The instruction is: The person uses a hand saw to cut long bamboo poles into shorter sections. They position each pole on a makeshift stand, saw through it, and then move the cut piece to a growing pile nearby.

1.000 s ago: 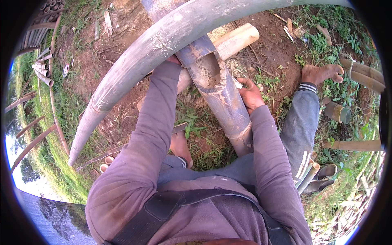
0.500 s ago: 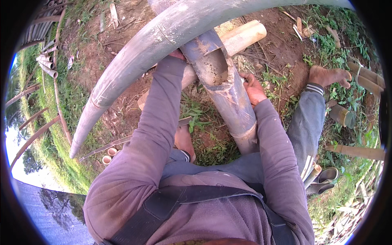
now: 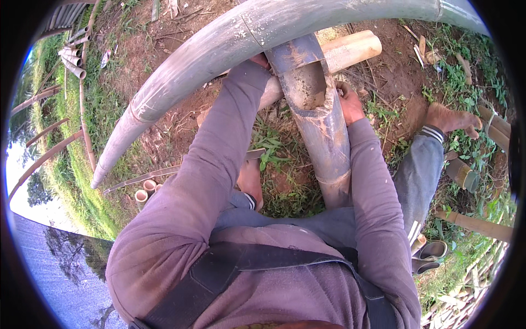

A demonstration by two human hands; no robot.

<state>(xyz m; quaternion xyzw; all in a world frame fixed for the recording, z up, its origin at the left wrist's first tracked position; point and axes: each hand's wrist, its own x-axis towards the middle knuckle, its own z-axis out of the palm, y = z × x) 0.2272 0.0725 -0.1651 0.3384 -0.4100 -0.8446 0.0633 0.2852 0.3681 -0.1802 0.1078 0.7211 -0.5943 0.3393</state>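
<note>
A long grey bamboo pole [image 3: 208, 63] arches across the top of the view, a fisheye bend. Beneath it a thick bamboo length [image 3: 326, 142] slopes down toward my lap, its upper end cut open in a wide, rough-edged notch. My left hand [image 3: 261, 60] reaches under the long pole, at the left side of the notched bamboo; its fingers are hidden. At the notch's right edge is my right hand [image 3: 352, 104], with its fingers curled in against the bamboo. Whether it holds something small cannot be made out. A pale bamboo piece [image 3: 353, 50] lies crosswise under the notched one.
My bare feet [image 3: 250, 183] rest on soil and grass either side of the notched bamboo. A thin bamboo strip [image 3: 145, 176] and short cut tubes [image 3: 145, 192] lie at left. Bamboo lengths [image 3: 460, 171], dark footwear [image 3: 430, 255] and a heap of split pieces [image 3: 474, 285] are at right.
The whole view has shifted, so the poles and hands appear farther right. My right hand's fingers look more curled in beside the notch. My left hand stays under the long pole.
</note>
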